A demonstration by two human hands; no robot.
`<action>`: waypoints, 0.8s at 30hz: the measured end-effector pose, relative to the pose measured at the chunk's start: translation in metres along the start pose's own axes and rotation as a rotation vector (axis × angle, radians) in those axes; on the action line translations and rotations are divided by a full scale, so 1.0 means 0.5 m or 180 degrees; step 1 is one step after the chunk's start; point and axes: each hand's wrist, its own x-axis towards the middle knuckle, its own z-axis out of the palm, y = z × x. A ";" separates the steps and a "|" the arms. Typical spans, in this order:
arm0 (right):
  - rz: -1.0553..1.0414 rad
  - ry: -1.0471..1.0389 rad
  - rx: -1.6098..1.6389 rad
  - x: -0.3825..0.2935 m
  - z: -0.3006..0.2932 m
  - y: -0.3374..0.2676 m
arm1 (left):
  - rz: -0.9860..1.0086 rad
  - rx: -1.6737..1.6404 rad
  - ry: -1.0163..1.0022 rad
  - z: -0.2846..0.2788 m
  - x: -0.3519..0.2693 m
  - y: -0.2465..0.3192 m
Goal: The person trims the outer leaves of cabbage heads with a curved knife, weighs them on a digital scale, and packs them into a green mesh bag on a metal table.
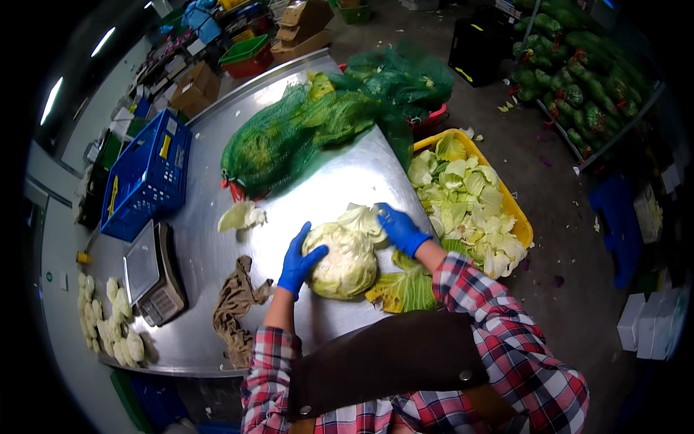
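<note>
A pale, partly stripped cabbage head (342,263) rests on the stainless steel table (347,176) in front of me. My left hand (301,262), in a blue glove, is spread against its left side with the thumb on top. Above and right of the head, my blue-gloved right hand (401,228) grips a loose cabbage leaf (362,219) by its right edge. Between my right forearm and the head lie yellowed green outer leaves (406,292). Another torn leaf (238,216) lies farther left on the metal.
Green mesh sacks (276,141) of cabbages lie across the table's far side. A yellow crate (512,209) of leaves stands at its right edge. Leftward are a blue crate (149,179), a scale (154,276), a brown cloth (236,314) and several pale peeled vegetables (116,325).
</note>
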 end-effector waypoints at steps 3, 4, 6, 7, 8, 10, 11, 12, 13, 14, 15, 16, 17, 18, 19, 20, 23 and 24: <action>0.0842 0.0315 0.0124 -0.028 -0.071 -0.029 | -0.0853 0.0223 0.0039 -0.029 -0.021 -0.033; 0.0705 0.0493 0.0020 -0.039 -0.094 -0.013 | -0.0898 -0.0205 0.0067 -0.018 -0.043 -0.025; 0.0363 -0.0117 -0.0587 -0.094 -0.114 -0.039 | -0.1179 -0.0880 0.0141 -0.002 -0.086 -0.036; -0.0204 -0.0267 -0.1070 -0.122 -0.113 -0.032 | -0.1010 -0.0784 0.0381 0.015 -0.097 -0.028; -0.0290 -0.0340 -0.1152 -0.140 -0.105 -0.030 | -0.1136 -0.1161 0.0498 0.031 -0.103 -0.017; -0.0497 -0.0451 -0.1336 -0.165 -0.098 -0.077 | -0.1079 -0.1618 0.0726 0.064 -0.094 0.015; -0.0701 -0.0537 -0.1494 -0.160 -0.091 -0.098 | -0.0932 -0.1444 0.0706 0.073 -0.088 0.010; -0.0899 -0.0610 -0.1645 -0.154 -0.080 -0.119 | -0.0769 -0.1184 0.0732 0.082 -0.085 0.001; -0.1092 -0.0683 -0.1783 -0.150 -0.066 -0.151 | -0.0615 -0.0912 0.0756 0.084 -0.084 -0.010; -0.0924 -0.0983 -0.1864 -0.143 -0.059 -0.190 | -0.0619 -0.0710 0.0849 0.081 -0.074 -0.020; -0.0932 -0.0962 -0.2020 -0.135 -0.057 -0.195 | -0.0609 -0.0771 0.0793 0.086 -0.060 -0.018; -0.0964 -0.0959 -0.2164 -0.121 -0.051 -0.190 | -0.0597 -0.0817 0.0767 0.086 -0.048 -0.014; -0.0995 -0.0955 -0.2308 -0.110 -0.049 -0.181 | -0.0585 -0.0864 0.0741 0.086 -0.039 -0.009; -0.0901 -0.0941 -0.2385 -0.101 -0.047 -0.168 | -0.0488 -0.0920 0.0751 0.087 -0.036 -0.006; -0.0892 -0.0939 -0.2407 -0.097 -0.053 -0.156 | -0.0511 -0.0946 0.0690 0.086 -0.031 -0.004; -0.0882 -0.0936 -0.2430 -0.096 -0.067 -0.146 | -0.0533 -0.0973 0.0628 0.082 -0.026 -0.002; -0.0614 -0.1195 -0.2529 -0.106 -0.099 -0.153 | -0.0645 -0.1192 0.0487 0.071 -0.029 0.006; -0.0530 -0.1221 -0.2450 -0.116 -0.110 -0.164 | -0.0619 -0.1146 0.0483 0.069 -0.029 -0.001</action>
